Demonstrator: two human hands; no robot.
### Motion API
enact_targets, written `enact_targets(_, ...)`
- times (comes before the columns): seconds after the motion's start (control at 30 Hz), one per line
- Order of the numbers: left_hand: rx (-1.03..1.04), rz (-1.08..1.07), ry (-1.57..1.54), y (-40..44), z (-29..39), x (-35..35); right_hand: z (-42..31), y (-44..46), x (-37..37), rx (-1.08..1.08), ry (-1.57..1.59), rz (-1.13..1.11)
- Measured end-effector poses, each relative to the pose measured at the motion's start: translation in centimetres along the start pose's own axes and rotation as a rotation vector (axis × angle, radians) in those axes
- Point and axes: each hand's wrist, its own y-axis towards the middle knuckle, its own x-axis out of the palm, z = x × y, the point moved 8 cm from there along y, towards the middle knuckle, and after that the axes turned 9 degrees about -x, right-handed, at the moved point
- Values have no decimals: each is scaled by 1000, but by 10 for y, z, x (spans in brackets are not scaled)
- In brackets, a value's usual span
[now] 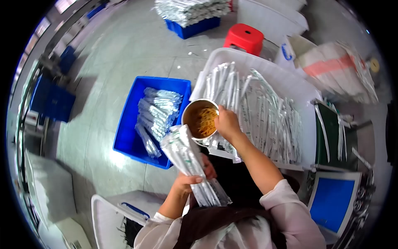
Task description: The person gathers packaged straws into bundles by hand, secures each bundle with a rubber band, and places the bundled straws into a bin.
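Observation:
My left hand point(195, 176) is wrapped round a bundle of long silvery-white packets point(188, 162), tilted in front of my body. At the right rim of a round metal bowl point(191, 118) is my right hand point(227, 123), its fingertips reaching inside to yellow-brown rubber bands point(206, 120). Whether it pinches a band is too small to tell. Left of the bowl, a blue bin point(124, 133) holds several bundles of silvery packets point(155, 114). Many long loose packets point(269, 120) lie in the large white tub point(265, 64) on the right, near the bowl.
A red stool point(244, 37) stands behind the white tub. Farther back, silvery packets point(190, 10) are piled over a blue crate point(195, 29). A woven sack point(336, 68) is at the right. A white container point(99, 216) stands at lower left.

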Motion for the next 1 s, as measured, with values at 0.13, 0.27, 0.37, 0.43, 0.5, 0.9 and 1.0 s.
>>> enact_targets(0.13,-19,19,-52,2,-4,-11,35,-48,-69,32,190,295)
enact_targets(0.27,-100,-56,-83,24,-15,2,121,-108,-125,180,86,526)
enact_targets(0.37,-201,-81,-15,37,-27,17,185,-136,-107,333,-129,480)
enact_targets(0.43,-249,-88,27,41,-35,24,231,-150,-73,506,-250,374)
enact_targets(0.5,-261,-132,20,43,-42,27,259,-158,-57,496,-185,469)
enact_targets(0.9,-385,-123,129,58,-62,54,211,-117,-48,139,-176,236)
enact_targets(1.0,-394,-122,165,62,-63,58,226,-107,-34,330,-148,57)
